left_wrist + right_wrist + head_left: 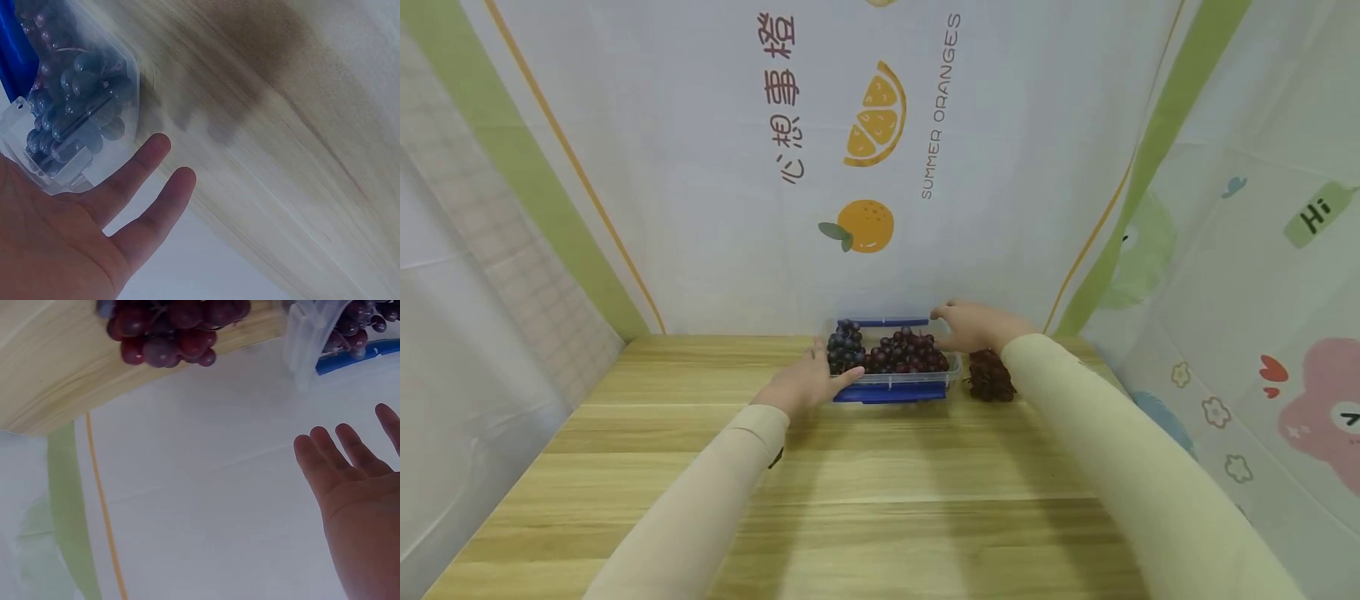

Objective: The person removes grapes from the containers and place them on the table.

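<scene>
A clear plastic food box (917, 379) with blue clip flaps (891, 392) stands by the table's back edge. Inside lie a blue-black bunch of grapes (846, 346) at the left and a dark red bunch (906, 352) beside it. My left hand (805, 379) is at the box's left end, its thumb reaching over the front rim; in the left wrist view two straight fingers are spread next to the wall. My right hand (973, 325) is by the right end, and its fingers (315, 462) extend straight in the right wrist view. Another red bunch of grapes (990, 377) sits just outside, under the right forearm.
A pale wooden table (880, 483) carries everything. Right behind it hangs a white curtain (730, 250) with orange prints, and more printed cloth (1247, 292) hangs on the right. A small dark object (776, 458) shows beside the left wrist.
</scene>
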A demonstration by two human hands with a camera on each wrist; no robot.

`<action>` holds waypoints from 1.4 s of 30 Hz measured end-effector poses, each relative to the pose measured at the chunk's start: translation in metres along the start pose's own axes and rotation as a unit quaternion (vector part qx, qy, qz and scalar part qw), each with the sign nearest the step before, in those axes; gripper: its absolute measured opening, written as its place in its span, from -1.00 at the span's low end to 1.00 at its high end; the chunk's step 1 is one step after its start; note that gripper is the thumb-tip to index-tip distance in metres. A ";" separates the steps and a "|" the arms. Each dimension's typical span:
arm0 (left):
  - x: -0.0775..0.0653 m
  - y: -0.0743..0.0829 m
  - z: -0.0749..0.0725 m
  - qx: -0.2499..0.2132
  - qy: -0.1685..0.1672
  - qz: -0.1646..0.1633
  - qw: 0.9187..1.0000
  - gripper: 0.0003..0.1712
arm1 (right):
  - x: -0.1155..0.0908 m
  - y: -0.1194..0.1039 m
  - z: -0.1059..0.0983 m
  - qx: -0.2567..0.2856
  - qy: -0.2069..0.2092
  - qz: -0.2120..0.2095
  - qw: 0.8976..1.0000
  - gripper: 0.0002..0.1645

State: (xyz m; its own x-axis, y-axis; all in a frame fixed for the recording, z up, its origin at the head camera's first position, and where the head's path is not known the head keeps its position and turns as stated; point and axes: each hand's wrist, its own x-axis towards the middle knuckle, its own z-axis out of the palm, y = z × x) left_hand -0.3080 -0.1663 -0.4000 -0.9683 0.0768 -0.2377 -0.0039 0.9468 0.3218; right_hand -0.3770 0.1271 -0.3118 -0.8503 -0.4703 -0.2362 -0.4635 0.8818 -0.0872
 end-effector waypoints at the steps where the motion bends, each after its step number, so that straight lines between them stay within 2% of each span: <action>1: 0.000 0.000 0.000 0.000 0.000 0.000 1.000 0.47 | 0.001 -0.003 -0.001 0.002 -0.001 0.001 1.000 -0.21; 11: 0.002 -0.003 0.001 -0.017 -0.002 -0.007 1.000 0.45 | 0.015 -0.034 0.000 -0.025 -0.006 -0.007 1.000 -0.17; 19: 0.002 -0.002 0.000 -0.008 0.000 -0.003 1.000 0.52 | 0.028 -0.057 0.007 -0.006 -0.005 -0.013 1.000 -0.15; 23: 0.001 0.000 -0.001 -0.017 -0.002 0.001 1.000 0.48 | 0.039 -0.065 0.015 0.005 0.002 -0.029 1.000 -0.20; 28: 0.003 0.002 0.000 -0.025 -0.010 0.006 1.000 0.57 | 0.054 -0.072 0.031 0.029 0.012 -0.055 0.998 -0.25; 34: 0.003 0.003 0.002 -0.011 -0.009 0.011 1.000 0.59 | 0.065 -0.085 0.044 0.043 0.020 -0.077 0.996 -0.29; 37: 0.003 0.003 0.003 -0.007 -0.002 0.010 1.000 0.56 | 0.069 -0.092 0.044 0.048 0.022 -0.078 0.996 -0.30; 42: 0.003 0.003 0.002 -0.016 -0.001 0.004 1.000 0.58 | 0.073 -0.103 0.043 0.045 0.003 -0.065 0.997 -0.18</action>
State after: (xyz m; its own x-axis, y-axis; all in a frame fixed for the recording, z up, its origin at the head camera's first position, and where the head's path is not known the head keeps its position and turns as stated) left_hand -0.3107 -0.1621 -0.4018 -0.9678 0.0854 -0.2370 -0.0040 0.9355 0.3533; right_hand -0.3804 0.0032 -0.3619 -0.7861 -0.5809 -0.2112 -0.5458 0.8128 -0.2037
